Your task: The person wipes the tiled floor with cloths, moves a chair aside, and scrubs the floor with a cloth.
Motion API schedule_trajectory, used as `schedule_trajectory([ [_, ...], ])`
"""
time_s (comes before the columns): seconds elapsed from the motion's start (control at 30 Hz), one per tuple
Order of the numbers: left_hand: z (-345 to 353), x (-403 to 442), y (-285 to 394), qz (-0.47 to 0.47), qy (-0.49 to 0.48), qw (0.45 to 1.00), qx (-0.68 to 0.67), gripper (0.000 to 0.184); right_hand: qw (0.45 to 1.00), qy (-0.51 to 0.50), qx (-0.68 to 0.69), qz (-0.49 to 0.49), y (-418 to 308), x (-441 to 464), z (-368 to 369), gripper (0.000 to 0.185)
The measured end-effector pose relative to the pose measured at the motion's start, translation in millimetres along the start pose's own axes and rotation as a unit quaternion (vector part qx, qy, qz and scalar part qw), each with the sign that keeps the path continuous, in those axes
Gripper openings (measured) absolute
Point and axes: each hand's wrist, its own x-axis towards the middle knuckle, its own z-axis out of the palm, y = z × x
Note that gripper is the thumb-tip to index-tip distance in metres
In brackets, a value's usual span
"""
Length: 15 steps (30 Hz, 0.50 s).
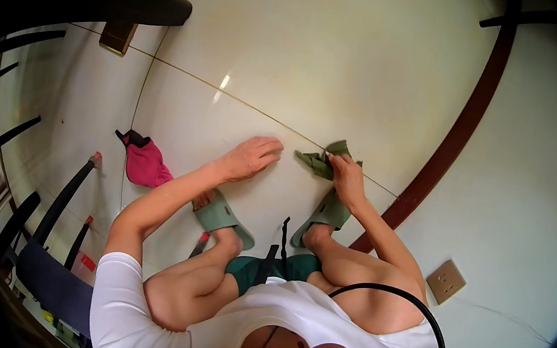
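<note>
Between the thumb and fingers of my right hand (348, 180) is a crumpled olive-green cloth (318, 164), resting on the floor in front of my right slipper. My left hand (250, 159) hovers over or touches the tiles to the left of the cloth, apart from it. Its fingers are loosely bent, with nothing visible in them; the palm is hidden. Further left, beside my left foot, lies a pink-red cloth item (148, 162) with a black end.
I squat on pale glossy tiles (385, 63) in green slippers (217, 212). Dark chair legs (65, 202) crowd the left side. A small dark box (118, 37) lies at the upper left. To the right are a brown skirting strip (447, 147) and a wall socket (446, 282).
</note>
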Motion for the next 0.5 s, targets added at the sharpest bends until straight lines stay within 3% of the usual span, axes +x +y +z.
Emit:
schedule_trajectory([
  [0.1, -9, 6, 2, -0.007, 0.006, 1.0, 0.014, 0.021, 1.0, -0.01, -0.02, -0.016, -12, 17, 4, 0.017],
  [0.5, -23, -6, 0, -0.026, 0.025, 0.999, 0.014, 0.025, 0.997, -0.034, -0.054, -0.042, -12, 20, -2, 0.021],
])
